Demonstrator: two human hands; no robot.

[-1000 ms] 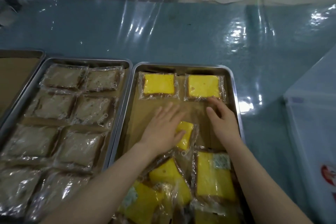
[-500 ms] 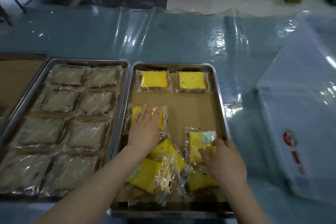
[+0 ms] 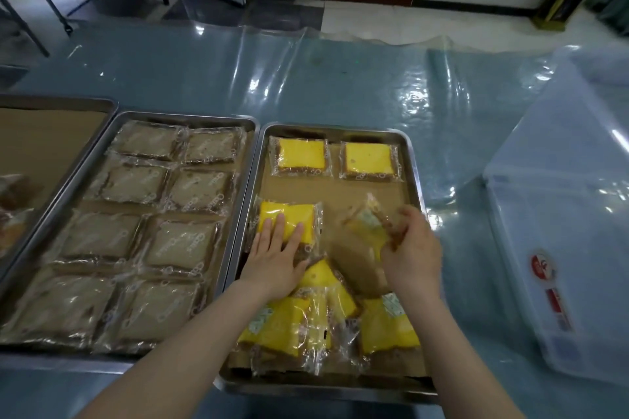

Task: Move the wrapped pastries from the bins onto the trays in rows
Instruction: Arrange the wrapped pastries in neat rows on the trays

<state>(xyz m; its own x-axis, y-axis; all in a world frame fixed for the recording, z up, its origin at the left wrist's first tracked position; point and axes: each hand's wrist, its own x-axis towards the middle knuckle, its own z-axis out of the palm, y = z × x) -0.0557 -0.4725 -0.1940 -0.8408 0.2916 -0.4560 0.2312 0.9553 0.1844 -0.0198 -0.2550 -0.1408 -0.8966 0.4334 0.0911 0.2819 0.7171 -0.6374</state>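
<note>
Pressing L grip (image 3: 275,258) flat on 2nd-row pastry (image 3: 289,219) | R grip (image 3: 410,248) pinching blurred pastry (image 3: 366,224) over tray (image 3: 333,128)

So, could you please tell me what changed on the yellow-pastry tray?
The left hand slid one yellow pastry leftward into the second row and presses on it. The right hand left the far row, took hold of a labelled pastry from the near heap and lifted it toward the second row's right spot. The two far-row pastries and the brown-pastry tray stayed put.
</note>
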